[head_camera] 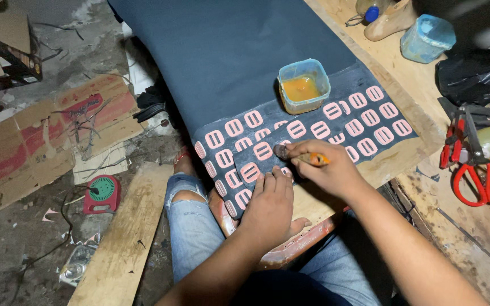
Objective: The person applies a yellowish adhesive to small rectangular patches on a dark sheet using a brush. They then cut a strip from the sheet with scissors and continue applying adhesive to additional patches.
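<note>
Cardboard [41, 136]: flattened on the floor at far left, wires tangled over it.
Fan [102, 193]: small, red and green, on the floor beside a plank [121, 243].
Left hand [269, 207]: flat, palm down, fingers spread on the near edge of the sheet [239, 51], holding nothing.
Sheet: dark, draped over the board [395, 79], pink pieces [235, 127] in rows across its near end.
Brush [299, 156]: tip touching the sheet among the pink pieces.
Right hand [327, 167]: closed around the orange brush handle.
Tub [304, 86]: on the sheet, orange glue inside.
Scissors [480, 170]: red-handled, at far right.
</note>
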### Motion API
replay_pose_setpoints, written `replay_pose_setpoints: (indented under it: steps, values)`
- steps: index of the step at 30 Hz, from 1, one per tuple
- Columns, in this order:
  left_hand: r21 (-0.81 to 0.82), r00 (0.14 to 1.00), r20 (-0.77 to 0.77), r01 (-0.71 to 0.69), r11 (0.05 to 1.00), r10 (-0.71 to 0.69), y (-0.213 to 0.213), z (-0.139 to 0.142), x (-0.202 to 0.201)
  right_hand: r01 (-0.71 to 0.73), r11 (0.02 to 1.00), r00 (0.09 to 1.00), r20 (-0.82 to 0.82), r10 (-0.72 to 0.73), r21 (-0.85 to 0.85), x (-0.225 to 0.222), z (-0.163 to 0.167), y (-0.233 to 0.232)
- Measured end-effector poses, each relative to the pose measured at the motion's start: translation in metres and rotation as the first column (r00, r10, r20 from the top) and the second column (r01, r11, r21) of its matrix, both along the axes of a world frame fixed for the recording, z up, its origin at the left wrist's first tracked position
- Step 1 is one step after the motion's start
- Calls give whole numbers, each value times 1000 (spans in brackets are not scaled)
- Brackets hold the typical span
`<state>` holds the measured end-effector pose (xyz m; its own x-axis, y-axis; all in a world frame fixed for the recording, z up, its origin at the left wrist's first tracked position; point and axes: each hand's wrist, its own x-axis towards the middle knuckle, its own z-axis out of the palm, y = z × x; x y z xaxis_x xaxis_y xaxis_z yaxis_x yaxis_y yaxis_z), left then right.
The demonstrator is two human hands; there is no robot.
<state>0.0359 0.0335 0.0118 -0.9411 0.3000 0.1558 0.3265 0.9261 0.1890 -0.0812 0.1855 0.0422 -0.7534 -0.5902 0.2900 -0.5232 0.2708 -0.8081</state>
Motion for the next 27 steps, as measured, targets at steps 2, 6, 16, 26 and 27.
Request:
replay_pose_setpoints:
  steps: [2,6,16,26,27]
  values:
    - [21,1000,8,0,1000,0,0,-2,-3,-174,985,964,-199,174,19,5,2,1]
    - [28,1000,29,11,1000,-12,-1,-4,-2,-61,945,958,-248,146,321,11,13,5]
    - [-21,1000,9,9,1000,-9,-1,-1,0,386,912,892,-196,-407,-139,-37,43,2]
    - [-10,991,117,73,997,-71,-9,20,3,396,916,793,-525,-310,59,-116,55,-32]
    - [-14,991,114,72,997,-70,-9,20,2,384,921,758,-546,-357,-68,-113,60,-24]
